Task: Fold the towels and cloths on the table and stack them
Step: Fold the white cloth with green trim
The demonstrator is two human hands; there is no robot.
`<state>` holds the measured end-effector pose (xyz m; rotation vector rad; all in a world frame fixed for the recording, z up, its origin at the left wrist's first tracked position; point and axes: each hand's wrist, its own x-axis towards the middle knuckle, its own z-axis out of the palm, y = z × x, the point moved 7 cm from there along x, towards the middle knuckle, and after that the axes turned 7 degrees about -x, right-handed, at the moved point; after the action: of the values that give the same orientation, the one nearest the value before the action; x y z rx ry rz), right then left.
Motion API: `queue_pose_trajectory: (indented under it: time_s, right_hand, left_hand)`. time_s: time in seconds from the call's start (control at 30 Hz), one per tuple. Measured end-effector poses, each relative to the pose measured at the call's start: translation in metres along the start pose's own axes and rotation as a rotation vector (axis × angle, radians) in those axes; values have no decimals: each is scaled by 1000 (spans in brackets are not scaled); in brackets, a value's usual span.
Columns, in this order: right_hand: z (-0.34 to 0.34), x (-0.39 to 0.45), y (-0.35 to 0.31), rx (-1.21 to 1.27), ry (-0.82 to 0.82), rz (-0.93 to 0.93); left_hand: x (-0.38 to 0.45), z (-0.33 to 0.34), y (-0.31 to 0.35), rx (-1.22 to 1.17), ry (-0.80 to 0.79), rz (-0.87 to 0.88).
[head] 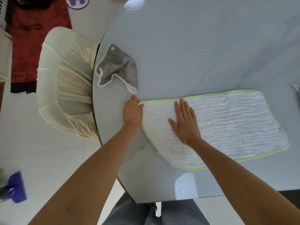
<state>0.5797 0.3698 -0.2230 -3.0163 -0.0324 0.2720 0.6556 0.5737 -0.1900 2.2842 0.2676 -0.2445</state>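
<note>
Head view, and going from the left: a blue thing (16, 187) lies blurred on the floor, well left of the table (194, 46), and a red cloth (32, 38) is spread on the floor farther up. A cream chair (65, 88) stands just beside the table's left edge. On the table near that edge you have a grey cloth (117, 69) with a pale border and a small white star, lying loosely bunched and unfolded, up and left of the towel (227, 124).

Your left hand (132, 112) sits at the towel's left end, fingers curled around the green-trimmed corner, gripping it; the fingertips are hidden under the edge. That hand is just below the grey cloth's lower tip, close to it but apart.

Your right hand (185, 122) lies flat on the towel's left part, fingers straight and slightly spread, palm pressing down on the fabric.

The towel itself is white with a light green border, stretched long across the table to the right of your hands, lying flat as a folded band. Its near left corner reaches toward the table's rim. Right of the towel, at the frame's edge, a small pale thing shows, too cut off to tell.
</note>
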Motion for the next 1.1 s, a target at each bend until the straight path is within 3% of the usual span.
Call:
queue_pose_trajectory:
  time_s: [0.2, 0.43, 0.73, 0.83, 0.93, 1.0, 1.1]
  right_hand:
    - [-12, -14, -15, 57, 50, -6]
    - [-11, -72, -22, 28, 23, -197]
    - [-2, -85, -17, -39, -37, -287]
    - [1, -89, -14, -39, -61, -313]
    - [5, -93, -11, -62, -78, -340]
    - [7, -96, -10, -78, -84, -361]
    - [7, -100, -12, -85, -86, -392]
  left_hand:
    - [-48, 6, -4, -183, -31, -74]
    - [-114, 26, -28, -210, -177, -249]
    - [-161, 25, -21, -221, -28, -222]
    - [-165, 18, -24, -335, 71, -359]
    - [-168, 16, -26, -69, 31, -425]
    - [-172, 10, -24, 197, 3, -396]
    - [-179, 4, -26, 374, 11, -299]
